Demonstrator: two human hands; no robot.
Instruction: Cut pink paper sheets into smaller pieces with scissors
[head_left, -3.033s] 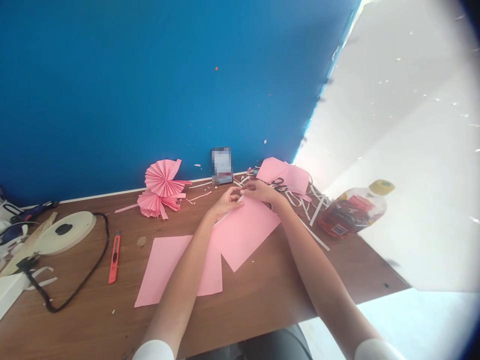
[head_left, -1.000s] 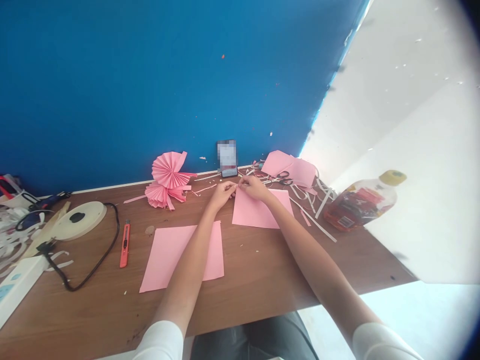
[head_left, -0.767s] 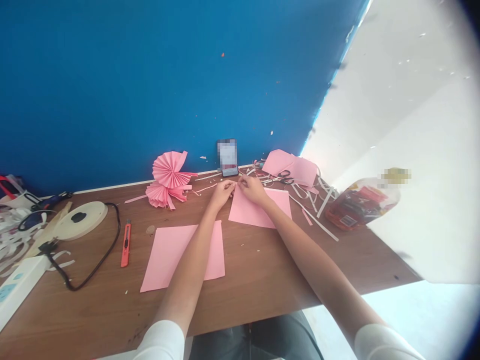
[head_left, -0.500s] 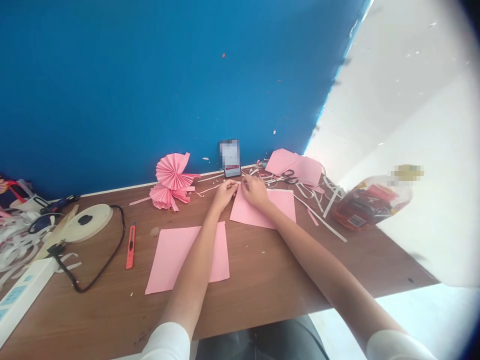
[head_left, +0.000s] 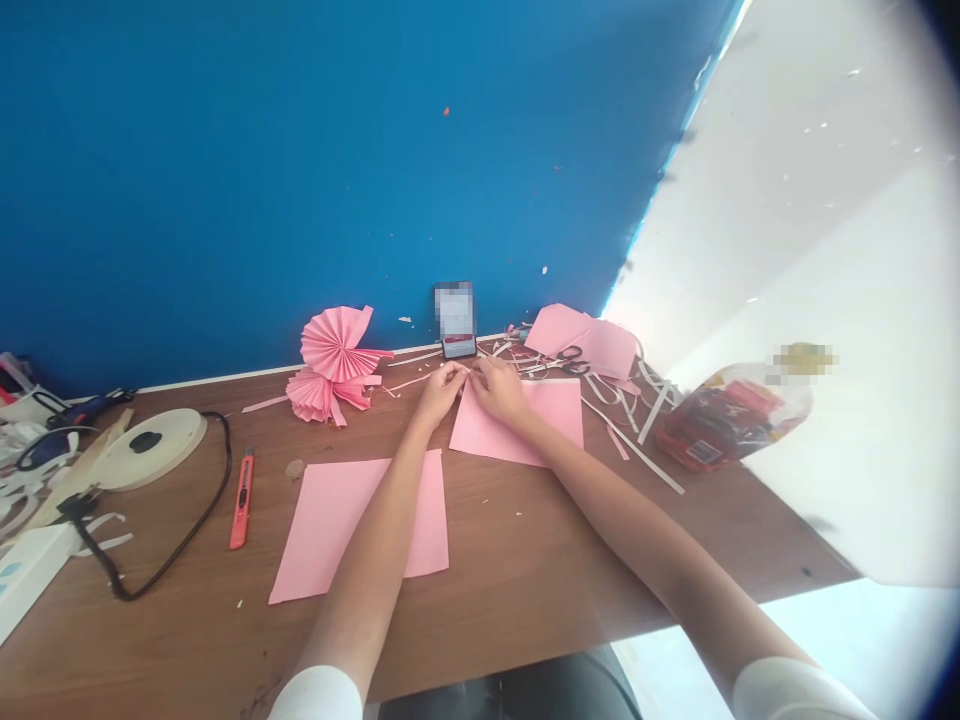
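Observation:
My left hand [head_left: 444,390] is closed in a pinch at the far left corner of a pink sheet of paper [head_left: 561,415]. Right beside it, my right hand [head_left: 498,388] lies over the same sheet, its fingers bent and pressed together on the far edge. The fingertips of both hands nearly meet and hide that corner. A second pink sheet [head_left: 326,515] lies flat on the table, partly under my left forearm. Pleated pink paper fans [head_left: 337,345] stand to the left of my hands.
A phone [head_left: 455,320] leans on the blue wall. Scissors [head_left: 574,360], pink paper pieces [head_left: 589,337] and white strips lie at the back right, near a clear plastic container [head_left: 731,415]. Leftward are a red box cutter [head_left: 241,500], a black cable [head_left: 225,470], a round pale reel [head_left: 161,455] and a power strip [head_left: 30,575].
The view has shifted slightly, so the table things sit a little further left. Both hands stay at the sheet's far edge, with only small finger movement.

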